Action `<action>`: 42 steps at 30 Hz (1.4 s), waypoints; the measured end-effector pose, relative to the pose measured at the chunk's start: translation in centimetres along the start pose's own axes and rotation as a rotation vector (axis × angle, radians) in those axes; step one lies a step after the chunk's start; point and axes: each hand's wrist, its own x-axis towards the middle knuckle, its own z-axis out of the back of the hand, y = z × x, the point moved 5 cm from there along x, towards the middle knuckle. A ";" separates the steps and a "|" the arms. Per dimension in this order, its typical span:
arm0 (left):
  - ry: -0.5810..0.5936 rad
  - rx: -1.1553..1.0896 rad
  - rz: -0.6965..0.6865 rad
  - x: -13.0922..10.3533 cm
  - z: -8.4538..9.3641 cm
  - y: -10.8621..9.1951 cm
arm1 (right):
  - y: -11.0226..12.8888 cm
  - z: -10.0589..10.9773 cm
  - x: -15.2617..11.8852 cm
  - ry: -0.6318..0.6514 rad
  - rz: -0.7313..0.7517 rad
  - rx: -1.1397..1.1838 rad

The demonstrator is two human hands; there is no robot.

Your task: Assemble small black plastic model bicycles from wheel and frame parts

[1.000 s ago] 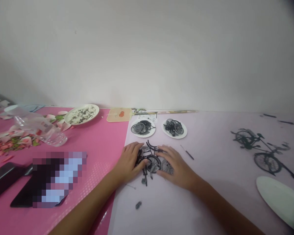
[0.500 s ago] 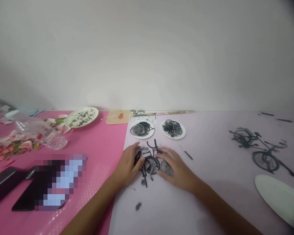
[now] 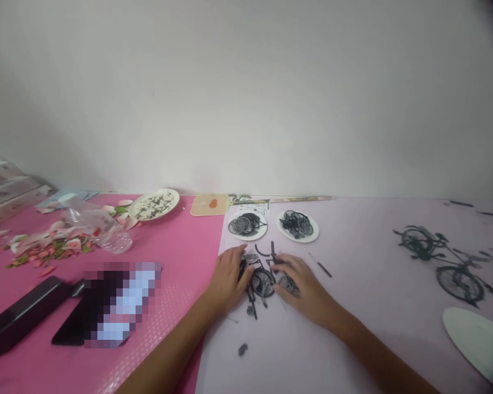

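My left hand (image 3: 230, 278) rests with its fingers apart at the left edge of a cluster of black model-bicycle parts, covering some of them. A black spoked wheel (image 3: 263, 282) lies between the two hands. On the other side, my right hand (image 3: 304, 287) is spread low over the parts, its fingertips partly hiding a second spoked wheel (image 3: 287, 284). A curved black strip (image 3: 262, 250) lies just beyond. Below the left hand is a thin black frame part (image 3: 251, 306). Whether the fingertips touch individual pieces I cannot tell.
Two white plates of bicycle parts, a left plate (image 3: 247, 238) and a right plate (image 3: 314, 237), stand beyond. Right lie a small screwdriver (image 3: 324, 269), an assembled model bicycle (image 3: 447, 257) and a white plate (image 3: 472, 339). Left are a plastic bottle (image 3: 102, 224) and a phone on a holder (image 3: 28, 312).
The whole view has shifted, so everything appears farther right and slightly lower. Both hands stay over the same parts with hardly any change in their pose.
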 end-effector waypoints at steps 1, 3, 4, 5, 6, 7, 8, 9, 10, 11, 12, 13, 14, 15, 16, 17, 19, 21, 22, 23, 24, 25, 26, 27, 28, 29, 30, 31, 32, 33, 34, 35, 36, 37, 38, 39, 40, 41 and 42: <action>-0.003 0.000 0.000 0.1 0.1 -0.1 | 0.0 0.0 0.0 -0.002 -0.005 0.000; -0.006 -0.017 0.004 0.3 0.2 -0.1 | 0.1 0.1 0.1 0.002 -0.016 -0.003; -0.007 -0.032 0.011 0.3 0.3 -0.1 | 0.1 0.2 0.1 0.006 -0.019 -0.006; -0.010 -0.048 0.020 0.3 0.4 0.0 | 0.1 0.3 0.1 0.007 -0.019 -0.007; -0.014 -0.064 0.030 0.3 0.5 0.1 | 0.1 0.4 0.1 0.007 -0.017 -0.006; -0.018 -0.075 0.037 0.3 0.6 0.2 | 0.1 0.4 0.2 0.005 -0.013 -0.001; -0.021 -0.082 0.038 0.2 0.6 0.3 | 0.0 0.5 0.2 -0.003 -0.009 0.008; -0.025 -0.083 0.033 0.2 0.6 0.4 | -0.1 0.6 0.2 -0.012 -0.004 0.022; -0.029 -0.082 0.024 0.2 0.5 0.4 | -0.2 0.6 0.3 -0.020 0.001 0.039; -0.031 -0.079 0.012 0.1 0.4 0.5 | -0.2 0.7 0.3 -0.029 0.006 0.057; -0.033 -0.077 0.001 0.1 0.4 0.5 | -0.3 0.7 0.4 -0.037 0.010 0.075; -0.037 -0.075 -0.008 0.1 0.3 0.6 | -0.4 0.8 0.5 -0.048 0.013 0.091; -0.041 -0.075 -0.016 0.1 0.3 0.6 | -0.5 0.8 0.5 -0.057 0.013 0.104; -0.043 -0.075 -0.023 0.0 0.3 0.7 | -0.5 0.8 0.6 -0.063 0.012 0.114; -0.047 -0.074 -0.028 0.0 0.3 0.7 | -0.5 0.9 0.6 -0.070 0.012 0.124; -0.051 -0.073 -0.033 0.0 0.3 0.7 | -0.5 0.9 0.7 -0.078 0.015 0.135; -0.056 -0.066 -0.040 -0.1 0.3 0.6 | -0.4 1.0 0.7 -0.097 0.021 0.158; -0.060 -0.054 -0.039 -0.1 0.2 0.4 | -0.4 1.2 0.8 -0.129 0.016 0.176; -0.061 -0.046 -0.038 -0.1 0.2 0.3 | -0.5 1.2 0.8 -0.148 0.001 0.181; -0.063 -0.038 -0.037 -0.1 0.2 0.2 | -0.6 1.3 0.8 -0.165 -0.023 0.186; -0.066 -0.031 -0.034 -0.1 0.1 0.1 | -0.8 1.3 0.8 -0.182 -0.051 0.191; -0.069 -0.028 -0.029 -0.1 0.1 0.1 | -1.0 1.3 0.8 -0.198 -0.082 0.197; -0.070 -0.028 -0.023 -0.1 0.1 0.1 | -1.2 1.2 0.8 -0.211 -0.112 0.202; -0.071 -0.031 -0.015 -0.1 0.1 0.2 | -1.3 1.2 0.8 -0.220 -0.137 0.207; -0.072 -0.035 -0.006 -0.1 0.1 0.3 | -1.4 1.1 0.8 -0.226 -0.155 0.212; -0.071 -0.037 -0.001 -0.1 0.1 0.4 | -1.5 1.0 0.8 -0.227 -0.168 0.218; -0.068 -0.038 -0.002 -0.1 0.0 0.5 | -1.5 0.9 0.8 -0.224 -0.178 0.225; -0.067 -0.036 -0.008 -0.2 -0.1 0.6 | -1.5 0.8 0.7 -0.217 -0.182 0.233; -0.066 -0.031 -0.019 -0.3 -0.1 0.6 | -1.4 0.7 0.6 -0.206 -0.182 0.237; -0.063 -0.024 -0.036 -0.5 -0.2 0.6 | -1.3 0.6 0.5 -0.193 -0.175 0.236; -0.060 -0.016 -0.056 -0.6 -0.3 0.5 | -1.2 0.5 0.4 -0.181 -0.162 0.228; -0.058 -0.007 -0.077 -0.8 -0.3 0.3 | -1.1 0.3 0.3 -0.170 -0.143 0.212; -0.058 0.002 -0.097 -0.9 -0.3 0.0 | -1.0 0.2 0.2 -0.160 -0.123 0.193; -0.057 0.009 -0.114 -1.1 -0.2 -0.2 | -0.9 0.1 0.1 -0.153 -0.105 0.175; -0.054 0.014 -0.128 -1.2 -0.2 -0.4 | -0.8 0.0 0.1 -0.149 -0.089 0.160; -0.052 0.017 -0.140 -1.3 -0.1 -0.6 | -0.8 0.0 0.1 -0.150 -0.076 0.147; -0.050 0.018 -0.150 -1.3 -0.1 -0.8 | -0.8 -0.1 0.0 -0.154 -0.064 0.135; -0.048 0.018 -0.160 -1.4 0.0 -1.0 | -0.7 -0.1 0.0 -0.158 -0.054 0.125; -0.049 0.018 -0.168 -1.4 0.0 -1.0 | -0.7 -0.1 0.0 -0.163 -0.045 0.118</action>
